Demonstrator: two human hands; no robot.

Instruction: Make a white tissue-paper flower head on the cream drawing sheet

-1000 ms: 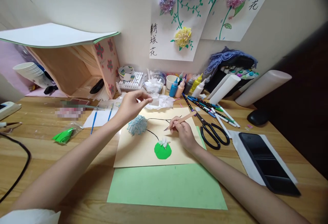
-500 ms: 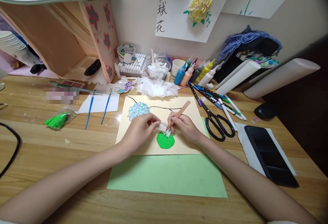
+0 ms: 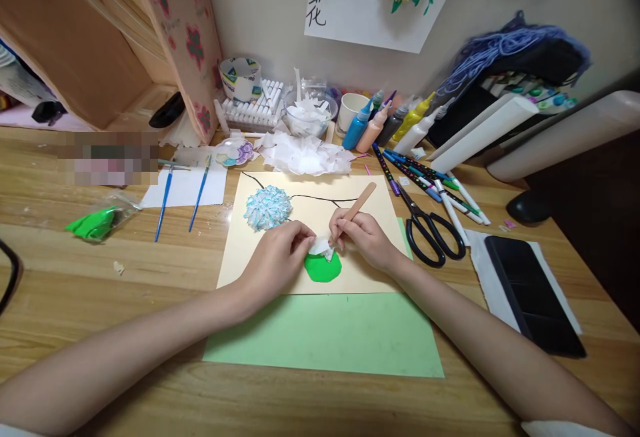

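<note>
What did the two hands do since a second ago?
The left hand came back from the pile of white paper scraps to the green circle, its fingers pinching a small white paper piece. The right hand brought the tip of the wooden stick to that piece. The scissors, the blue paper flower and the cream sheet stayed put.

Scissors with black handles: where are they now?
In the head view the scissors lie on the table right of the cream sheet, beside the right hand holding a wooden stick, just below the coloured markers.
</note>
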